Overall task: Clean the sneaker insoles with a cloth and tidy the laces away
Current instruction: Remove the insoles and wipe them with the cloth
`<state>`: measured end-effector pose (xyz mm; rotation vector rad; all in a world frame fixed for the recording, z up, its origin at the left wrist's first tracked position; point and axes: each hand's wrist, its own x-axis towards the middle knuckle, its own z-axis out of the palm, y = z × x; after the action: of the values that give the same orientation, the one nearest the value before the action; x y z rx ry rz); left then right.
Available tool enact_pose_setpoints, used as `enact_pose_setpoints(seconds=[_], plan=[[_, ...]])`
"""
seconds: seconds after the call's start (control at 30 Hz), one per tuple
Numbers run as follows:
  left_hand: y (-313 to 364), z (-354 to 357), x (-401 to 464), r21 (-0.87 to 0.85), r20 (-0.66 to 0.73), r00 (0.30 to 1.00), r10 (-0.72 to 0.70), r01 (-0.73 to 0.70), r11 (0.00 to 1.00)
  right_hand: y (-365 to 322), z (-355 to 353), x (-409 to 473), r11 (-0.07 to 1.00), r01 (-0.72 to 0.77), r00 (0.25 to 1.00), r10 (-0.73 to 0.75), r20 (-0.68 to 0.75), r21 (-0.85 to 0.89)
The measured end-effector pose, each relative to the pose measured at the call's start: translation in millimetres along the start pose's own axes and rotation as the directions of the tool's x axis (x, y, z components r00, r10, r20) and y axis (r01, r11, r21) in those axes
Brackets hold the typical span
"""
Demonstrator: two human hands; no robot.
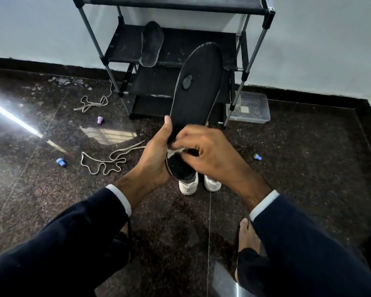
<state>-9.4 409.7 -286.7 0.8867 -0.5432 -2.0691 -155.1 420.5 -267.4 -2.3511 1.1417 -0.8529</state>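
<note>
right hand [210, 151] fingers pinch a whitish cloth [175, 151] on the insole [198, 91], blurred | left hand [156, 155] clamps the insole's heel | second insole [151, 45] on rack shelf [124, 48] | laces [103, 161] on floor [180, 232], probably sneakers [189, 186] below

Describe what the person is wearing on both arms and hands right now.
Both arms wear dark navy jacket sleeves with a white shirt cuff showing at each wrist. The left hand and right hand are bare: no gloves, rings or watch visible.
</note>
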Motion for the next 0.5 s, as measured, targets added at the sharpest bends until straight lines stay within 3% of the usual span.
enact_pose_setpoints(seconds=[0.07, 0.17, 0.2, 0.27, 0.33, 0.43, 0.5], plan=[[-1, -2, 1, 0.025, -0.005, 1.0, 0.02, -0.02, 0.999, 1, -7, -1, 0.995, -0.048, 0.987, 0.033, 0.156, 0.091], [-1, -3, 3, 0.08, -0.001, 0.999, 0.036, -0.036, 0.996, 3, -24, -7, 0.925, -0.259, 0.924, 0.153, 0.349, 0.279], [0, -3, 4, 0.078, 0.008, 1.0, 0.03, -0.031, 0.996, 3, -29, -7, 0.874, -0.319, 0.926, 0.204, 0.318, 0.367], [1, -1, 4, 0.075, 0.063, 0.997, 0.054, -0.059, 0.995, 4, -39, -5, 0.747, -0.333, 0.934, 0.346, 0.091, 0.575], [-2, 0, 5, 0.203, 0.125, 0.979, 0.161, -0.184, 0.962, 8, -44, 0, 0.583, -0.275, 0.851, 0.518, -0.089, 0.764], [-12, -6, 11, 0.552, 0.127, 0.947, 0.295, -0.315, 0.772, 12, -42, 2, 0.219, -0.254, 0.76, 0.648, 0.054, 0.942], [-19, -14, 15, 0.783, 0.108, 0.914, 0.392, -0.321, 0.532, 14, -38, 0, 0.078, -0.271, 0.739, 0.656, 0.155, 0.959]])
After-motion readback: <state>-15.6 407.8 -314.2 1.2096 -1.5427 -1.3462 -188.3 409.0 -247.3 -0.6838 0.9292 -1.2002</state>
